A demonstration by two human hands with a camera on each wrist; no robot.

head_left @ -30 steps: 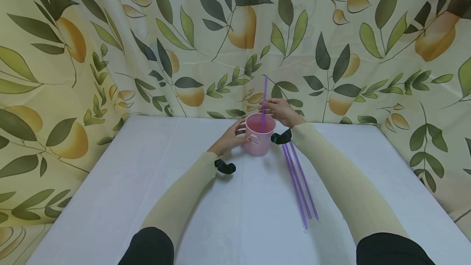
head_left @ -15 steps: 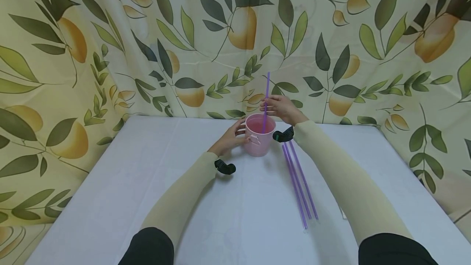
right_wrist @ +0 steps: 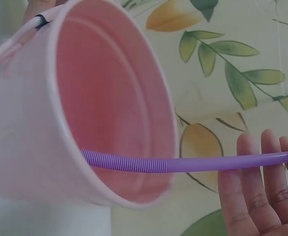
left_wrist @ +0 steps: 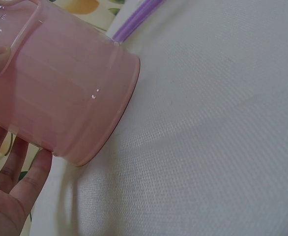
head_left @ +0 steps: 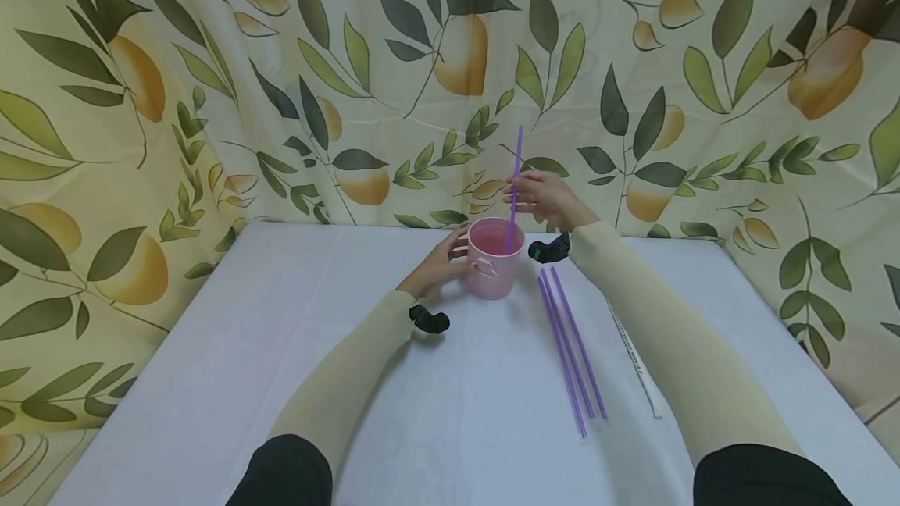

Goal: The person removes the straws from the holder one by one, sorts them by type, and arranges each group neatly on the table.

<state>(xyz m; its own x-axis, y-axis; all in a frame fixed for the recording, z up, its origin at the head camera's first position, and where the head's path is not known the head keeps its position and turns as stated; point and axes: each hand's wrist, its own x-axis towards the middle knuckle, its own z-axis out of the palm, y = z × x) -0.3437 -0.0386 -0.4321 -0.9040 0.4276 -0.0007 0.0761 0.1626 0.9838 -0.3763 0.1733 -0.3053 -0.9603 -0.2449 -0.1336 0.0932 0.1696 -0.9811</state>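
A small pink bucket [head_left: 492,278] stands upright on the white table. My left hand [head_left: 437,265] grips its left side, with the thumb at the front near the handle and the fingers round the back. Above the rim, my right hand [head_left: 547,199] holds a purple bendy straw [right_wrist: 198,165] between thumb and fingers. The straw stands slightly tilted. Its ribbed part and lower end reach inside the bucket, where the lower end is hidden by the wall in the right wrist view.
Several purple straws [head_left: 578,365] lie side by side on the table [head_left: 394,428], right of the bucket. Beyond them, a thin white strip with printing [head_left: 638,365] lies partly under the right forearm. A leaf-and-fruit patterned curtain [head_left: 436,123] hangs behind the table.
My right hand has risen and moved slightly right, drawing the straw higher out of the bucket. The white strip has come into view beside the forearm. My left hand and the bucket stay put.
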